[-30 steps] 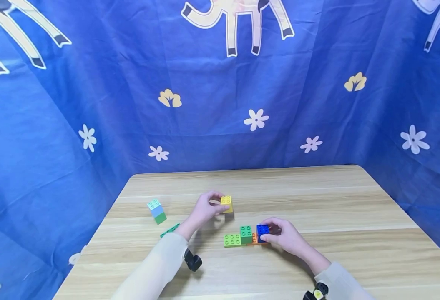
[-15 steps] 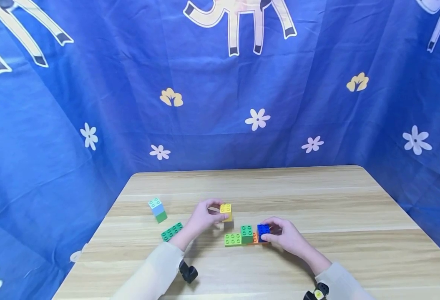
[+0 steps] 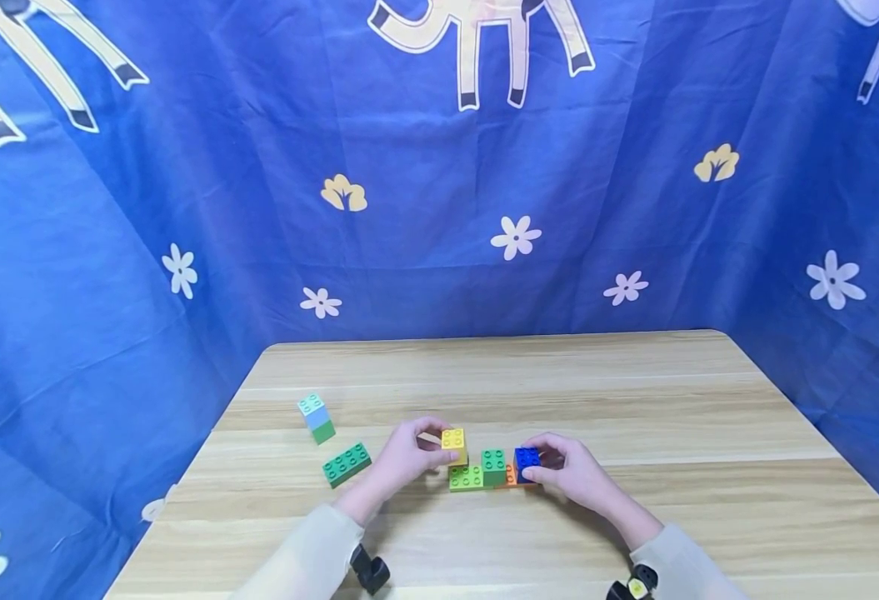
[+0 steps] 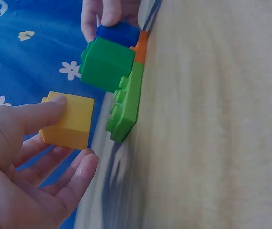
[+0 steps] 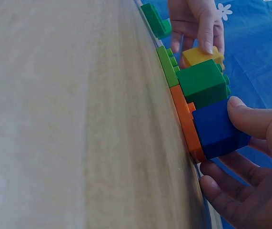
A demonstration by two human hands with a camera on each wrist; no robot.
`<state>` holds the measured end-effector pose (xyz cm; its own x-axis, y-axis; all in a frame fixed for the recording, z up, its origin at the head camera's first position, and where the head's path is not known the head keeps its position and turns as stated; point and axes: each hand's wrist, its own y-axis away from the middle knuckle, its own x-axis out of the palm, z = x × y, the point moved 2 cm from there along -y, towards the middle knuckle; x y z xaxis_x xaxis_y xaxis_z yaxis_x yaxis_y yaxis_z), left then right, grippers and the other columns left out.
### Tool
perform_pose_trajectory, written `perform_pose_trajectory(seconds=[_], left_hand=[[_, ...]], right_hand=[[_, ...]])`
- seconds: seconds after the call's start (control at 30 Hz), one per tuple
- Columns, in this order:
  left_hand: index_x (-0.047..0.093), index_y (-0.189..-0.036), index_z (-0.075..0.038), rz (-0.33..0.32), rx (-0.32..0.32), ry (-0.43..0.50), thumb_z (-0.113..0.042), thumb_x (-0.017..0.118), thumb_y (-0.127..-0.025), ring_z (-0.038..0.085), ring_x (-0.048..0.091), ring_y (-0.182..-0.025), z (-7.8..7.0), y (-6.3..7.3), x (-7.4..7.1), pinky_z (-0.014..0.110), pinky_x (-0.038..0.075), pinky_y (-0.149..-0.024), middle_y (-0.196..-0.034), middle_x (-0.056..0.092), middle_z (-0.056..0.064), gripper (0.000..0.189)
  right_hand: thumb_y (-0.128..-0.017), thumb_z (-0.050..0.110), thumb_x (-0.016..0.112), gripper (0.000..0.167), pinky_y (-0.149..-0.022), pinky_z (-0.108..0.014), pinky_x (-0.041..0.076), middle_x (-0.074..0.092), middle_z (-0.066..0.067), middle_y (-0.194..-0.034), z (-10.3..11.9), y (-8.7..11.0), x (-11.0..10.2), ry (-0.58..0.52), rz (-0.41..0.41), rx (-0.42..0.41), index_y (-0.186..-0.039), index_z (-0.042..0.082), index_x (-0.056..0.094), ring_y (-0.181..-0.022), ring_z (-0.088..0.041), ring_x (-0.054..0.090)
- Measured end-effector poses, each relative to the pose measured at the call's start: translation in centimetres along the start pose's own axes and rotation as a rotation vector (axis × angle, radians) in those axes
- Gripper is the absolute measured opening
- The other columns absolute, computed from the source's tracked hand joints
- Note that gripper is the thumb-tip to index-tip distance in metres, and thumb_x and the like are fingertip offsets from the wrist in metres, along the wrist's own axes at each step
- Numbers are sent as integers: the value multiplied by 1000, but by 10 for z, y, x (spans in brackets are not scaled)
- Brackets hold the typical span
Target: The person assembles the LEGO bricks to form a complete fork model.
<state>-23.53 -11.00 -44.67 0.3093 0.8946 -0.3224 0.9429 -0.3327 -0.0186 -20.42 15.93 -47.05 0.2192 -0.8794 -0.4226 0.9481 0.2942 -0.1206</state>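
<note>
My left hand (image 3: pixel 407 454) pinches a yellow building block (image 3: pixel 453 445) between thumb and fingers. In the left wrist view the yellow block (image 4: pixel 71 121) hangs apart from the light green plate brick (image 4: pixel 126 107), near its free end. That light green brick lies in line with an orange plate brick (image 5: pixel 186 121), and a green block (image 3: pixel 494 467) bridges the two. My right hand (image 3: pixel 574 469) grips a blue block (image 5: pixel 219 129), which sits on the orange brick's right end, beside the green block.
Left of the hands, a flat dark green brick (image 3: pixel 347 464) lies on the wooden table (image 3: pixel 596 383). Behind it stands a stack (image 3: pixel 316 418) of pale blue, blue and green blocks. A blue patterned curtain (image 3: pixel 409 250) surrounds the table's back and sides.
My left hand has brought the yellow block toward me, to above the light green brick's left part. More of the flat dark green brick shows. The right hand stays on the blue block.
</note>
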Motion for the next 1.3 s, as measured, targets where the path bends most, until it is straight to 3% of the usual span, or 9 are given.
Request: perform_pose_trajectory(seconds=[0.37, 0.77, 1.3], left_hand=[[63, -105, -4, 42, 27, -13, -17, 80, -71, 25, 62, -83, 7, 8, 6, 34, 57, -65, -96, 62, 10, 41], [61, -105, -2, 25, 26, -31, -13, 80, -72, 26, 62, -85, 6, 16, 10, 32, 57, -64, -97, 62, 9, 39], [64, -99, -3, 29, 66, -125, -10, 81, -69, 23, 63, -79, 1, 17, 13, 29, 56, -56, -91, 64, 7, 35]], right_hand=[[-79, 23, 74, 34, -72, -28, 51, 64, -6, -94, -3, -1, 1, 8, -2, -12, -108, 9, 64, -83, -21, 59], [-78, 22, 75, 35, -72, -28, 51, 63, -7, -95, 0, 0, 1, -6, -2, 1, -109, 10, 63, -83, -20, 59], [-80, 23, 74, 34, -72, -28, 51, 64, -5, -94, 0, 0, 1, 12, 4, -8, -109, 9, 63, -83, -20, 60]])
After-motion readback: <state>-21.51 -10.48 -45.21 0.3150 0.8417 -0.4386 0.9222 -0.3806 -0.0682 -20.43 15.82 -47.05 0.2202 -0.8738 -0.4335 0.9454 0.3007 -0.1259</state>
